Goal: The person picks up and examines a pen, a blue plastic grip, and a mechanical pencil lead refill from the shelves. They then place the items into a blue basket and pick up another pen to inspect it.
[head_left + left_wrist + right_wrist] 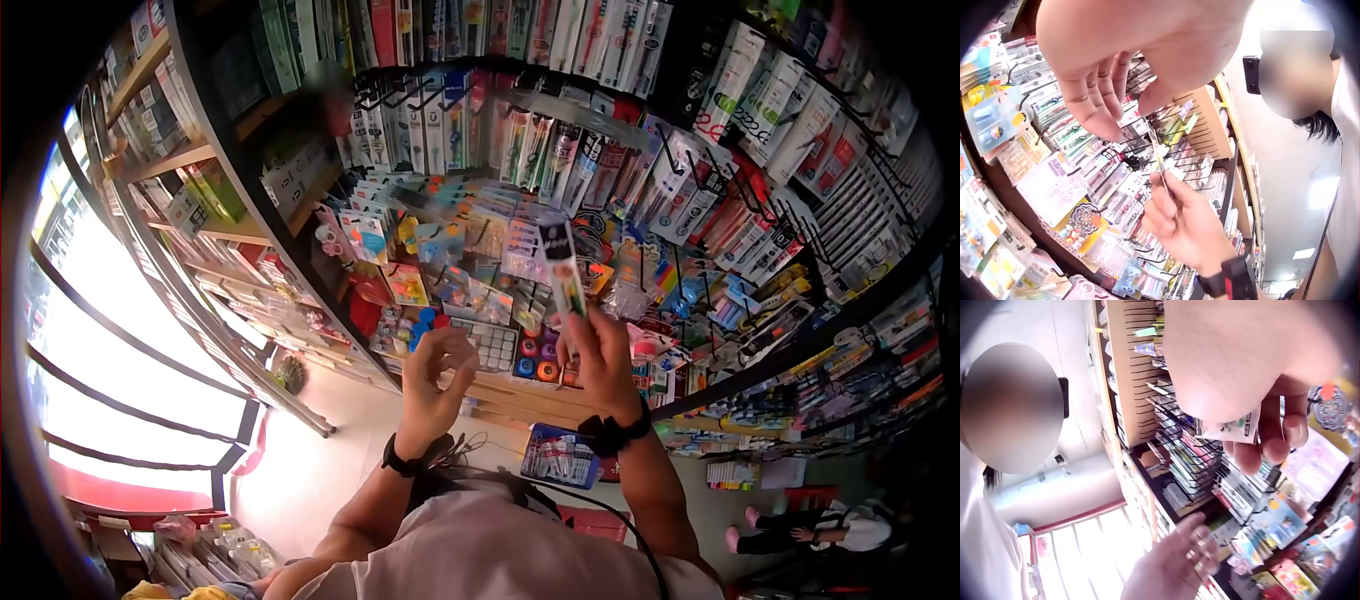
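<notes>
My right hand (pixel 603 362) pinches the lower end of a slim pen packet (pixel 562 265) with a black top and a clear, colourful lower part. It stands upright in front of the display. From the left wrist view, the same packet (pixel 1157 150) shows nearly edge-on above the right hand (pixel 1188 228). Part of its pale end (pixel 1232 429) pokes out under the right palm in the right wrist view. My left hand (pixel 437 378) hovers to the left with loosely curved fingers and holds nothing. In the right wrist view the left hand (pixel 1172 565) is below the packet.
Hooks with packaged pens (pixel 440 125) line the display ahead and to the right. A lower tray of round colourful items (pixel 535 358) lies beyond my hands. Wooden shelves (pixel 230 150) rise at left. A blue basket (pixel 545 455) is below, and another person (pixel 840 525) is at lower right.
</notes>
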`<act>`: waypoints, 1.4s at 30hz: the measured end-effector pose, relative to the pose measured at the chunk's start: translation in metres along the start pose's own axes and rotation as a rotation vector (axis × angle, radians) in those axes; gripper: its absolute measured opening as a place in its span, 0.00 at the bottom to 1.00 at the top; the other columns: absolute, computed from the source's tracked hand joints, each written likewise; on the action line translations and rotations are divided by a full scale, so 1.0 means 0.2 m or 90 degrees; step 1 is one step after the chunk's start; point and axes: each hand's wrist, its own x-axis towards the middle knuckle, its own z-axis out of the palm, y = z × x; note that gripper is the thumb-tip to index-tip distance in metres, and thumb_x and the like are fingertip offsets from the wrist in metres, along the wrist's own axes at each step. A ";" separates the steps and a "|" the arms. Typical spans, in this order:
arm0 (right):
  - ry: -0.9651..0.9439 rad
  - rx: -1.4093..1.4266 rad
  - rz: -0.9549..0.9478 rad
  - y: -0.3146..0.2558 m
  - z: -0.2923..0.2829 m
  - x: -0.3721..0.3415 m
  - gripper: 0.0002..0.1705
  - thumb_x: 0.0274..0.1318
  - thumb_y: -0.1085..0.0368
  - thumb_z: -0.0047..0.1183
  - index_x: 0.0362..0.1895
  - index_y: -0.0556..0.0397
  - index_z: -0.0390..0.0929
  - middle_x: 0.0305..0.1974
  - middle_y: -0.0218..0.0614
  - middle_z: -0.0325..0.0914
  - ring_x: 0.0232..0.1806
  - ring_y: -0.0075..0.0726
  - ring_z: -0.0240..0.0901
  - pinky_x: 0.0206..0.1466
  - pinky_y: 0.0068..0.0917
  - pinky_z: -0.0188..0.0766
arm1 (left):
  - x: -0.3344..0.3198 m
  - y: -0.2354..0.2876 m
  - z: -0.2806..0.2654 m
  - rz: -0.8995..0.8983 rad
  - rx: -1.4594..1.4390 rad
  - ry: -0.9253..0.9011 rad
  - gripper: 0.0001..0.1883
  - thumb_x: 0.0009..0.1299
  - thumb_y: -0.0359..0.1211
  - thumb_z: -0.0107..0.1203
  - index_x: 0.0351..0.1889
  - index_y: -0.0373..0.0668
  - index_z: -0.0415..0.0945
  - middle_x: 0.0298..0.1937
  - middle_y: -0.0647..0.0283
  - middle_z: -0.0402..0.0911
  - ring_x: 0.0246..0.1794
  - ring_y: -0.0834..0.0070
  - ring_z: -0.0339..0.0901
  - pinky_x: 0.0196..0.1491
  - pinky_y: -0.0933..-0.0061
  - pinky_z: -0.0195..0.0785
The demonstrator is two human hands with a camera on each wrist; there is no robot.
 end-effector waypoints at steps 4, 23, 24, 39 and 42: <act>0.058 0.111 -0.124 -0.11 0.07 0.21 0.18 0.75 0.60 0.41 0.37 0.61 0.75 0.14 0.27 0.64 0.14 0.19 0.61 0.20 0.23 0.56 | -0.05 0.00 -0.08 -0.037 0.106 -0.077 0.18 0.66 0.18 0.56 0.54 0.35 0.69 0.37 0.64 0.78 0.38 0.80 0.77 0.40 0.79 0.72; 0.149 0.094 -0.083 -0.15 0.24 0.48 0.22 0.75 0.53 0.42 0.37 0.59 0.77 0.14 0.30 0.69 0.13 0.18 0.62 0.16 0.19 0.55 | 0.00 -0.14 -0.32 -0.148 0.085 -0.171 0.16 0.66 0.22 0.59 0.52 0.34 0.73 0.40 0.64 0.80 0.40 0.80 0.79 0.41 0.79 0.72; 0.156 0.100 -0.070 -0.14 0.25 0.48 0.21 0.75 0.54 0.42 0.36 0.58 0.77 0.13 0.29 0.68 0.12 0.18 0.61 0.17 0.18 0.55 | 0.00 -0.15 -0.32 -0.150 0.086 -0.168 0.16 0.66 0.21 0.58 0.52 0.34 0.73 0.40 0.64 0.80 0.40 0.80 0.79 0.40 0.79 0.72; 0.152 0.152 -0.035 0.03 0.26 0.76 0.26 0.75 0.50 0.38 0.33 0.59 0.75 0.17 0.33 0.73 0.14 0.23 0.65 0.17 0.21 0.60 | -0.03 -0.15 -0.37 -0.147 0.094 -0.134 0.14 0.67 0.22 0.59 0.50 0.34 0.75 0.37 0.64 0.82 0.37 0.81 0.79 0.40 0.79 0.73; 0.175 0.140 0.017 0.02 0.25 0.81 0.24 0.75 0.51 0.39 0.38 0.62 0.74 0.20 0.40 0.75 0.14 0.29 0.67 0.17 0.26 0.66 | -0.04 -0.14 -0.38 -0.147 0.096 -0.125 0.13 0.68 0.22 0.59 0.50 0.34 0.76 0.37 0.64 0.81 0.36 0.81 0.79 0.38 0.79 0.73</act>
